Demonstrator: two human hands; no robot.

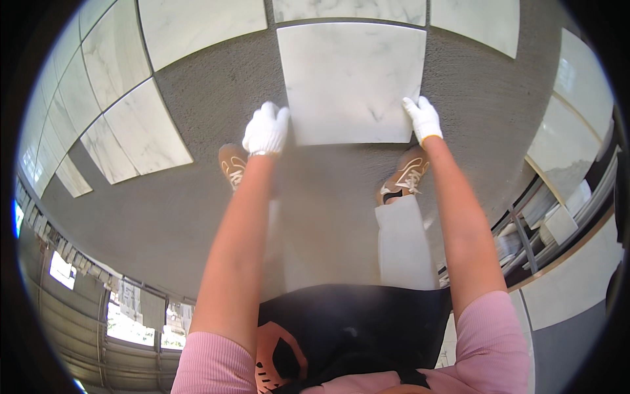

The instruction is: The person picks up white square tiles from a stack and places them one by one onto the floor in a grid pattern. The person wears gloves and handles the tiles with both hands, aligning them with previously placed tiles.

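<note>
Head view, looking straight down at the floor. Both hands wear white knit gloves. Left hand (266, 129) grips the near left corner of a square white marble tile with faint grey veining (354, 82); its fingers curl over the tile's edge, closed on it. Right hand (423, 119) holds the near right corner of the same tile, fingers laid along the right edge and wrapped onto it. Bare forearms run down from the gloves to pink ribbed sleeves (203, 364) at the lower edge.

The tile lies flat or nearly flat on a rough grey mortar bed (210, 98); whether its near edge is touching the bed cannot be told. Its far edge sits close to a row of laid white marble tiles (348, 10), with a narrow grey joint between. More laid marble tiles (141, 128) run along the left side, well apart from the held tile.

Two brown lace-up shoes stand on the mortar just behind the tile: the left shoe (231, 164) below the left hand, the right shoe (403, 177) below the right hand. Stacked tiles (558, 220) lie at the right.
</note>
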